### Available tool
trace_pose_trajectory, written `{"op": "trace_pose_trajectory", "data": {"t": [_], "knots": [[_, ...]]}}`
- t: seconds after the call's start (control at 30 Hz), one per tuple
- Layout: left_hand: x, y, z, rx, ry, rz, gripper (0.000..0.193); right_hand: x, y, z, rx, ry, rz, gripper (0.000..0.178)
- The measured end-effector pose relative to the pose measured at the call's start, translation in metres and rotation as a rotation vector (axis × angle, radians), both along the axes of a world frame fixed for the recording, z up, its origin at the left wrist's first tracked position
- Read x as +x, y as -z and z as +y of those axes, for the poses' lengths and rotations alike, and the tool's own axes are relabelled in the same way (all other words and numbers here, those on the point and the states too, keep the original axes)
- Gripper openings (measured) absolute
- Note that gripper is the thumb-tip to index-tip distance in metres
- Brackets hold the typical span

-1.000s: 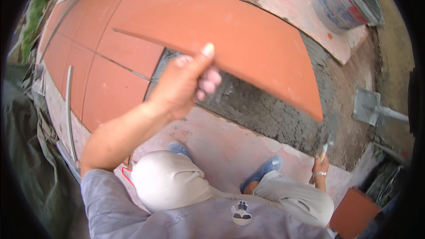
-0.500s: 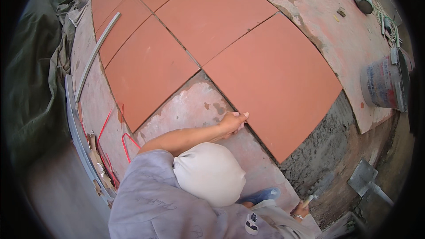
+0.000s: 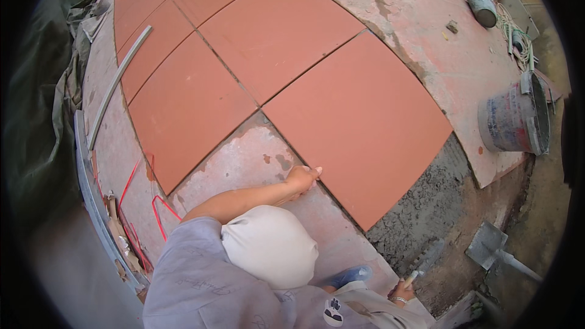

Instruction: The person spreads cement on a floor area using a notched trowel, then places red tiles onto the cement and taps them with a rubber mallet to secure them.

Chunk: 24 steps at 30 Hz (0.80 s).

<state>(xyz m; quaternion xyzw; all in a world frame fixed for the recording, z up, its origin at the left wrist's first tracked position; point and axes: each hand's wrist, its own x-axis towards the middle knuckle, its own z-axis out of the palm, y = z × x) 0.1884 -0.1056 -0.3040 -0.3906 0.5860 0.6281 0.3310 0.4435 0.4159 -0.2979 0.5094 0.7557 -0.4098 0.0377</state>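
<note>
- Our left hand (image 3: 301, 178) reaches forward with the fingers drawn together, their tips resting on the near edge of the large red tile (image 3: 359, 128); it grips nothing that we can see.
- That red tile lies flat just beyond and to the right of the left hand, its near corner over a bed of grey mortar (image 3: 426, 207).
- Under the left hand and arm is a bare pinkish patch of concrete floor (image 3: 244, 158).
- More laid red tiles (image 3: 189, 103) spread ahead and to the left of the left hand.
- Our right hand (image 3: 403, 291) sits low beside the right knee, closed around a pale tool handle (image 3: 412, 278); what tool it is we cannot tell.
- A trowel (image 3: 487, 247) lies on the ground to the right of the right hand.
- A stained bucket (image 3: 515, 119) stands well beyond the right hand, further right than the red tile.
- A long metal straightedge (image 3: 119, 82) lies far left of the left hand.
</note>
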Motion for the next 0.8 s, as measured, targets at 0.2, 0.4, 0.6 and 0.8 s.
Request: {"op": "trace_pose_trajectory", "data": {"t": [0.2, 0.4, 0.6, 0.8], "knots": [[-0.002, 0.007, 0.000, -0.040, 0.007, 0.003, 0.035, 0.011, 0.004, -0.002, -0.048, -0.006, 0.026, 0.022], [-0.010, -0.012, -0.004, -0.097, 0.166, 0.004, 0.037, 0.024, 0.019, 0.003, -0.104, 0.238, 0.101, 0.026], [-0.030, -0.063, -0.042, -0.225, 0.342, 0.210, 0.037, 0.009, -0.010, 0.048, 0.342, -0.700, -0.428, 0.040], [-0.053, -0.070, -0.091, -0.751, 0.793, 0.622, 0.037, -0.162, -0.094, 0.002, 0.410, -1.122, -0.579, 0.058]]}}
